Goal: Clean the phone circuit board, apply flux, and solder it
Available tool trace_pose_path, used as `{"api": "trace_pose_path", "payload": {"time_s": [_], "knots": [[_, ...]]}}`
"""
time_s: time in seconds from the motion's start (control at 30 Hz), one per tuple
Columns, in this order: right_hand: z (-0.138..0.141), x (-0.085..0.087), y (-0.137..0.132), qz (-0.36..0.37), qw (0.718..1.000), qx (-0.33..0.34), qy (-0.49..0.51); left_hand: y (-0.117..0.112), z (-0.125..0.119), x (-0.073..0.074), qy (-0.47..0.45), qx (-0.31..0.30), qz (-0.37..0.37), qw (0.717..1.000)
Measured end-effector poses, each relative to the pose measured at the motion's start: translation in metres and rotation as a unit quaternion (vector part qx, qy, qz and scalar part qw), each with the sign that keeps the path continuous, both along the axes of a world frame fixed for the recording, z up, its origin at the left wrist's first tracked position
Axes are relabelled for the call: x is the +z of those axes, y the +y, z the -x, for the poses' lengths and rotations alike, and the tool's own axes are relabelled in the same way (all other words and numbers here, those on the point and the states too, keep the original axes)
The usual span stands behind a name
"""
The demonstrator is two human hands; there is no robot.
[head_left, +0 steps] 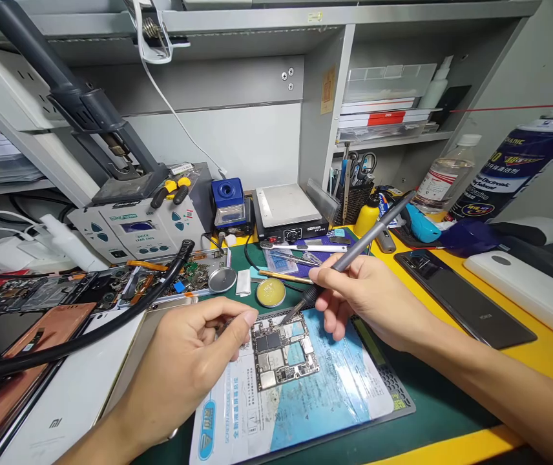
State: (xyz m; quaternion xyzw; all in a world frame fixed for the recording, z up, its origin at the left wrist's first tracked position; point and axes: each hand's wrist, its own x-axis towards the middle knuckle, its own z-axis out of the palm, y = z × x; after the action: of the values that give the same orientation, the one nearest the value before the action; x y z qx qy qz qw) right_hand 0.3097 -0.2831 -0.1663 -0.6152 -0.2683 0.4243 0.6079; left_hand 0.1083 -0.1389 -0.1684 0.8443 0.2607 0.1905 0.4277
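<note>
Circuit board [276,358] near an open round tin [271,305] of yellow paste [271,292]

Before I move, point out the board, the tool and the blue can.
Board [271,360]: head view, silvery patch beside its blue cutout.
Tool [361,244]: head view, grey shaft.
Blue can [513,166]: head view, printed label.

Circuit board [269,340] on sheet [339,387], tin [271,292] behind
</note>
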Motion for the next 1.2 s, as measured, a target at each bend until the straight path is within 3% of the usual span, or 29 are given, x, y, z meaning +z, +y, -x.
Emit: {"api": "trace_pose_path", "payload": {"time_s": [1.2], "knots": [[0.0076, 0.0062, -0.0096, -0.026, 0.996, -0.027, -0.087, -0.0021, -0.0006, 0.0026, -0.004, 0.019, 0.028, 0.999]]}}
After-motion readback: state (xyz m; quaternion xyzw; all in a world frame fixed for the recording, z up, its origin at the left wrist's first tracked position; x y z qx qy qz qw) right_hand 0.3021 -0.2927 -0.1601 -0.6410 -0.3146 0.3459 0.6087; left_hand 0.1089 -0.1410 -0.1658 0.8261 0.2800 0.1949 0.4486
